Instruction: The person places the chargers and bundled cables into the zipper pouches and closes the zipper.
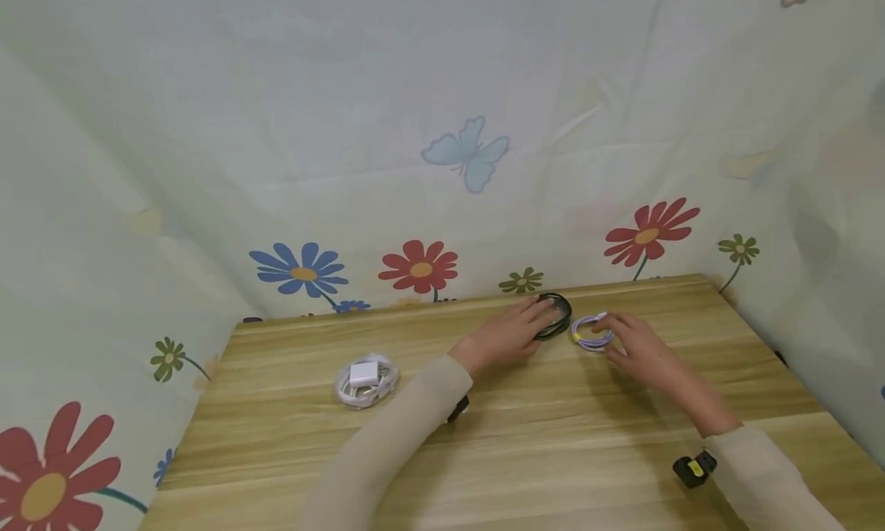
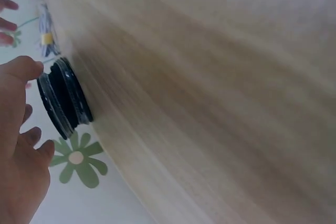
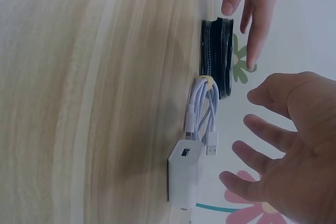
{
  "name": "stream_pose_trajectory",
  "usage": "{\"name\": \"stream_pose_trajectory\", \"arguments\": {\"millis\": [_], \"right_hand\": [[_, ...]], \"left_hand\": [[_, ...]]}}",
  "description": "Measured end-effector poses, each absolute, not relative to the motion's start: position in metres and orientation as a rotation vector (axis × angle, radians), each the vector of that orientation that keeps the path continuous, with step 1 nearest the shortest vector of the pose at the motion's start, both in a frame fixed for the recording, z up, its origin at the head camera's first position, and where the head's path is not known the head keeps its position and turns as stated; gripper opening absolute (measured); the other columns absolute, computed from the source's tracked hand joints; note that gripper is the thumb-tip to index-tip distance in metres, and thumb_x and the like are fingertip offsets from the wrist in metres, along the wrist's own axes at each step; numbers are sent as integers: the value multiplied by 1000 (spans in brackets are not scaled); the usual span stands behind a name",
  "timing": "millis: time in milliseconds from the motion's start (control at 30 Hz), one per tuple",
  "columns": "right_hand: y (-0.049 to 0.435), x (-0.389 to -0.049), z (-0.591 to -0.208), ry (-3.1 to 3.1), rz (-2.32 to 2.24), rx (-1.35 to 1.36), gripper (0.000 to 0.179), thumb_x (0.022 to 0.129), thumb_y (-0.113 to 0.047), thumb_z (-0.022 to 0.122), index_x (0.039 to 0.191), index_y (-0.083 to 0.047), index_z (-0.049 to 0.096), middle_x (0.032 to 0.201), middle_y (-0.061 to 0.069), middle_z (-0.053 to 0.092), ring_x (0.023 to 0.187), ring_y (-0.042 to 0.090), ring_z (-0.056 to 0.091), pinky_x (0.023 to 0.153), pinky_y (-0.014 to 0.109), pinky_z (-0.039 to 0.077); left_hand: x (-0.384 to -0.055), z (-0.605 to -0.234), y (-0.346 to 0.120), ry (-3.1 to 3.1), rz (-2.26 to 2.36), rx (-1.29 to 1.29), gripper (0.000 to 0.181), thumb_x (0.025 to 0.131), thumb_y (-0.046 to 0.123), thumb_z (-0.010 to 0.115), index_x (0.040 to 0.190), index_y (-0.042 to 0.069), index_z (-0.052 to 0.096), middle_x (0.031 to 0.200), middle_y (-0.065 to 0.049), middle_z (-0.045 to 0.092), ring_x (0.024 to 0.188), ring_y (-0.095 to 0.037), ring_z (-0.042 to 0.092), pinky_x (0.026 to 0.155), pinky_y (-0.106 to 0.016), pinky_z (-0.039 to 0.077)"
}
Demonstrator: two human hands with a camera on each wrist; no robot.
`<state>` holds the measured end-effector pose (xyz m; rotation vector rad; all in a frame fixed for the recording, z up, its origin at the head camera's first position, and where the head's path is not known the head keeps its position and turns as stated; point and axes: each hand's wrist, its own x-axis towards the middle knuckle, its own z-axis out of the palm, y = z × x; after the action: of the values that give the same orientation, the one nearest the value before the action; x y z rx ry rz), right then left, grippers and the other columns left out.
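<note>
A black coiled cable [image 1: 555, 316] lies near the far edge of the wooden table [image 1: 525, 454]. My left hand [image 1: 532, 323] reaches over it with straight fingers. In the left wrist view the thumb of my left hand [image 2: 21, 103] touches the black coil's [image 2: 64, 98] rim. Just right of it lies a purple-white coiled cable [image 1: 589, 334] with a yellow tie. My right hand [image 1: 615, 337] hovers over it with spread fingers. The right wrist view shows my right hand [image 3: 262, 140] off the cable [image 3: 202, 109] and a white adapter [image 3: 185, 174].
A white coiled cable with a white charger block [image 1: 365, 376] on top lies on the table's left part. Floral cloth [image 1: 442, 154] walls the table at the back and on both sides.
</note>
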<state>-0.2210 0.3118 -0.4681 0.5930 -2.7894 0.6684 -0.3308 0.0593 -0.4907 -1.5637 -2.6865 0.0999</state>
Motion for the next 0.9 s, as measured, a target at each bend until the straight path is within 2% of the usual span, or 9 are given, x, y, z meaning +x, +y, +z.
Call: {"name": "stream_pose_trajectory", "arguments": {"millis": [133, 267, 533, 733, 900], "right_hand": [[312, -223, -471, -2788, 670, 590, 29, 87, 8, 69, 114, 0, 64, 119, 24, 66, 116, 47, 62, 97, 62, 52], [312, -224, -472, -2757, 663, 603, 29, 86, 9, 69, 113, -1, 65, 118, 24, 67, 114, 46, 62, 95, 62, 53], [313, -226, -475, -2800, 662, 552, 28, 87, 7, 69, 114, 0, 65, 122, 26, 65, 118, 47, 60, 98, 63, 51], [310, -226, -472, -2826, 680, 530, 28, 88, 6, 69, 115, -1, 65, 123, 25, 65, 119, 47, 60, 99, 63, 51], [310, -226, -470, -2816, 684, 547, 28, 88, 7, 69, 114, 0, 65, 122, 24, 66, 119, 46, 60, 99, 63, 51]], "left_hand": [[-337, -493, 62, -2774, 85, -1545, 62, 111, 37, 41, 166, 22, 16, 175, -4, 9, 163, -26, 9, 132, -38, 19], [-345, -493, 62, -2797, 98, -1568, 62, 112, 37, 38, 166, 19, 14, 175, -3, 9, 163, -26, 12, 132, -36, 20], [-351, -491, 57, -2762, 89, -1649, 59, 112, 31, 40, 164, 13, 22, 174, -6, 18, 162, -24, 18, 130, -34, 24], [-351, -489, 55, -2724, 70, -1639, 56, 110, 33, 45, 162, 16, 31, 170, -6, 28, 159, -21, 27, 127, -30, 31], [-348, -488, 54, -2768, -23, -1613, 54, 111, 34, 41, 161, 16, 33, 169, -5, 32, 157, -21, 32, 126, -31, 34]]}}
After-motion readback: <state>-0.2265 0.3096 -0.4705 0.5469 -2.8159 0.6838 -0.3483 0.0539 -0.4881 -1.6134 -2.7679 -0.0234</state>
